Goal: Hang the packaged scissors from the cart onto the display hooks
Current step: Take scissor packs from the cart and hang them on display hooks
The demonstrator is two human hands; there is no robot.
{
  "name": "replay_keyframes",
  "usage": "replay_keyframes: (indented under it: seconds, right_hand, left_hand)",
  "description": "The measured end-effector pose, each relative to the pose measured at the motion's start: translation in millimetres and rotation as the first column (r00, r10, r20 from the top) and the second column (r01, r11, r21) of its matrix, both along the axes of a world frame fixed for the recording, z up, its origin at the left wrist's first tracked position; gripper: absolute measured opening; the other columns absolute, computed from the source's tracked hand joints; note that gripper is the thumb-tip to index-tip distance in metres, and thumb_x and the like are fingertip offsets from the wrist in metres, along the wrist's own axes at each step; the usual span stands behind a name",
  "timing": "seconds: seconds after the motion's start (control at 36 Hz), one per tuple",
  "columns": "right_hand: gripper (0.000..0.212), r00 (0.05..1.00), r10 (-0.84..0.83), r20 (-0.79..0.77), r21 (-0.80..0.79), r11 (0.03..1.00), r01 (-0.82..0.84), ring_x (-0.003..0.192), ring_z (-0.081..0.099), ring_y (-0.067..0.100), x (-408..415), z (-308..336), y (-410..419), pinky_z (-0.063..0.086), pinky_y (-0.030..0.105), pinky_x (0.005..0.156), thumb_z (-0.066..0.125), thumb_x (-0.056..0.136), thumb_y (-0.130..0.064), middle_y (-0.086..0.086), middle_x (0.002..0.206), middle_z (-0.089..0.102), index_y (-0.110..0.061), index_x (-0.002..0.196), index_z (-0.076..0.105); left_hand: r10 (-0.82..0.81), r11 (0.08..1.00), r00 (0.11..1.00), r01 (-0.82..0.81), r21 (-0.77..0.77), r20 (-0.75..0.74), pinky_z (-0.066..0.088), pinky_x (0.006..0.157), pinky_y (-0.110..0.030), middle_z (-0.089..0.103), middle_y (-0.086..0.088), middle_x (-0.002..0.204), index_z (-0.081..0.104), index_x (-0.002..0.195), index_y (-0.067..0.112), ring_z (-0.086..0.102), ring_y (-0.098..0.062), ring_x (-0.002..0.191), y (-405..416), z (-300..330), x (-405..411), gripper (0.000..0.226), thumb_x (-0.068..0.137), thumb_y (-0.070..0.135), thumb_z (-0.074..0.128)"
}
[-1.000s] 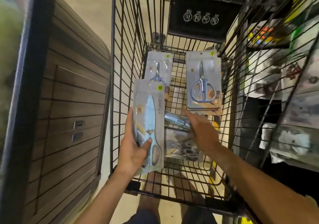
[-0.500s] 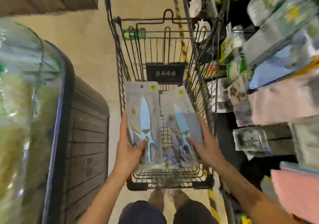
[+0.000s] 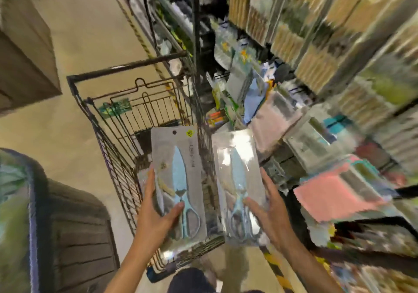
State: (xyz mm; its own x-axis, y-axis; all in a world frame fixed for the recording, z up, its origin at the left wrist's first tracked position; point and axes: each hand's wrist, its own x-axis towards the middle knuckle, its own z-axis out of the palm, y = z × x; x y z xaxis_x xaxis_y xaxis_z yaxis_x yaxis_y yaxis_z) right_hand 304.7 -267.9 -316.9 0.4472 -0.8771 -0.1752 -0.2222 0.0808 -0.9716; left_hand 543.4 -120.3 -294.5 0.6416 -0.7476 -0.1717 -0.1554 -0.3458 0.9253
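Two scissors packs up out of the cart (image 3: pixel 95 121), one per hand, presumably so both can go to the hooks in a single trip. Left hand (image 3: pixel 158 216) clasping the left pack (image 3: pixel 181 179) low down, thumb across the front, fingers behind; hang hole at the top kept free, well above the hand, ready for a hook. Right hand (image 3: pixel 269 213) holding the right pack (image 3: pixel 237 175) by its lower edge, thumb on the glossy front, fingers along the side. That pack already past the cart's right wall, toward the shelves (image 3: pixel 316 134) on the right. Hooks not made out in the blur. Next, probably: find a free hook, line up the hole.
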Motion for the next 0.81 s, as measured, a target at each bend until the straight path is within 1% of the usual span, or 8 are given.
replay_keyframes:
  seconds: [0.08,0.22,0.39,0.47,0.58,0.67,0.72,0.81]
  right_hand:
    - [0.076,0.992,-0.123,0.018,-0.084,0.989,0.124,0.125,0.049,-0.017,-40.0,13.7,11.1,0.044,0.005,0.094,0.071,0.088,0.001,-0.044,0.137,0.047,-0.022,0.151,0.035]
    - [0.077,0.948,-0.311,0.075,-0.066,0.947,0.315,0.136,0.049,0.003,-119.3,29.8,42.7,0.045,0.04,0.113,0.076,0.087,-0.014,-0.024,0.149,0.048,-0.041,0.149,0.038]
    - [0.077,0.869,-0.469,0.154,-0.117,0.865,0.488,0.131,0.044,-0.015,-216.3,56.6,102.1,0.047,0.011,0.099,0.074,0.087,-0.013,-0.045,0.14,0.043,-0.047,0.145,0.037]
    - [0.079,0.84,-0.517,0.166,-0.132,0.832,0.538,0.135,0.045,-0.007,-259.3,63.7,131.4,0.047,0.016,0.102,0.073,0.089,-0.011,-0.035,0.147,0.042,-0.04,0.152,0.034]
    - [0.078,0.783,-0.586,0.206,-0.126,0.778,0.616,0.129,0.051,-0.008,-305.7,73.3,168.4,0.05,0.011,0.092,0.072,0.088,-0.006,-0.04,0.137,0.05,-0.044,0.147,0.037]
    - [0.078,0.74,-0.637,0.215,-0.132,0.732,0.669,0.128,0.05,-0.009,-333.0,79.4,197.2,0.05,0.011,0.091,0.073,0.088,-0.006,-0.043,0.136,0.048,-0.045,0.146,0.037]
    - [0.077,0.715,-0.664,0.217,-0.149,0.702,0.697,0.13,0.048,-0.01,-348.5,84.3,214.7,0.049,0.011,0.096,0.073,0.087,-0.008,-0.044,0.138,0.046,-0.044,0.146,0.037]
    - [0.079,0.689,-0.696,0.201,-0.183,0.664,0.725,0.131,0.046,-0.013,-369.0,93.1,236.1,0.047,0.009,0.097,0.073,0.088,-0.007,-0.044,0.139,0.045,-0.04,0.149,0.035]
  left_hand:
    - [-0.122,0.99,0.992,0.124,-0.061,0.032,0.024,0.122,-0.049,0.013,0.039,0.159,0.007,0.149,0.064,0.022,-0.008,0.151,-11.2,15.0,-27.1,0.11,0.081,0.023,0.082]
    - [-0.225,0.965,0.974,0.228,-0.129,0.036,0.027,0.121,-0.05,0.016,0.028,0.163,0.006,0.153,0.058,0.027,-0.01,0.15,-22.9,34.7,-90.7,0.111,0.081,0.022,0.082]
    - [-0.402,0.893,0.914,0.405,-0.195,0.053,0.025,0.121,-0.041,0.013,0.046,0.153,0.012,0.149,0.064,0.021,0.006,0.144,-11.6,56.2,-185.1,0.105,0.081,0.024,0.082]
    - [-0.487,0.839,0.87,0.492,-0.234,0.082,0.025,0.121,-0.035,0.016,0.045,0.154,0.016,0.151,0.06,0.021,0.006,0.147,-1.6,65.4,-228.7,0.104,0.081,0.021,0.082]
    - [-0.574,0.781,0.816,0.572,-0.251,0.073,0.033,0.107,-0.008,0.023,0.061,0.137,0.022,0.153,0.052,0.027,0.028,0.132,11.3,80.9,-280.6,0.101,0.084,0.006,0.079]
    - [-0.636,0.73,0.767,0.633,-0.255,0.086,0.035,0.118,-0.036,0.034,0.028,0.157,0.024,0.153,0.05,0.037,0.0,0.144,22.1,89.8,-308.1,0.1,0.083,0.008,0.08]
    - [-0.664,0.704,0.742,0.664,-0.252,0.097,0.037,0.116,-0.039,0.037,0.024,0.157,0.024,0.153,0.051,0.04,-0.003,0.143,26.2,96.6,-324.3,0.099,0.082,0.013,0.081]
    - [-0.701,0.635,0.689,0.721,-0.276,0.185,0.032,0.108,-0.006,0.03,0.047,0.147,0.024,0.154,0.047,0.031,0.021,0.136,30.1,109.5,-350.1,0.099,0.082,0.01,0.081]
